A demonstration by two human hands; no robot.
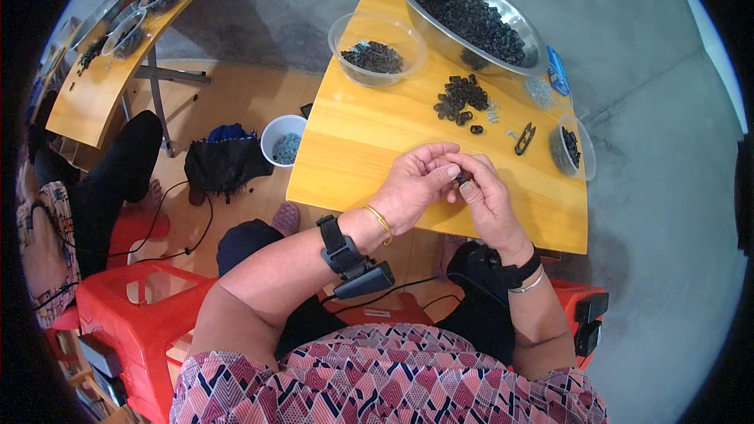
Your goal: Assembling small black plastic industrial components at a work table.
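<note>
Yellow table (pixel 353 157) right of centre: left hand (pixel 412 190) and right hand (pixel 491 200) narrowed, both pinching one small black piece (pixel 462 178) near mid-frame, below the loose black pile (pixel 461 96); surest, I judge, braced by one hand, lightly thumbed by the other.

Black pieces (pixel 463 95), yellow tabletop (pixel 357 149)

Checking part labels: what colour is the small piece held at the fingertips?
The small piece is black; best seen in the head view.
</note>
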